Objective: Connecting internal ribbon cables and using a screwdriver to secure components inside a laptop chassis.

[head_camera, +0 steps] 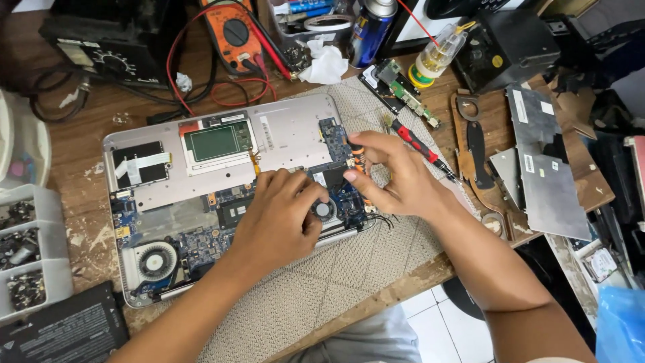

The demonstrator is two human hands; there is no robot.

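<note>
An opened silver laptop base (282,131) lies on a beige mat, its blue circuit board (201,245) and round fan (156,261) exposed. My left hand (279,218) rests on the board beside a second small fan (324,210), fingers curled down against it. My right hand (393,175) pinches a small orange-and-black screwdriver (358,156), held upright over the board's right part. What the tip touches is hidden by my fingers.
A red-handled screwdriver (420,146) lies on the mat right of my hand. An orange multimeter (234,33) with red leads, a spray can (371,27) and a small bottle (435,57) stand behind. Screw trays (27,249) sit left; metal plates (544,161) right.
</note>
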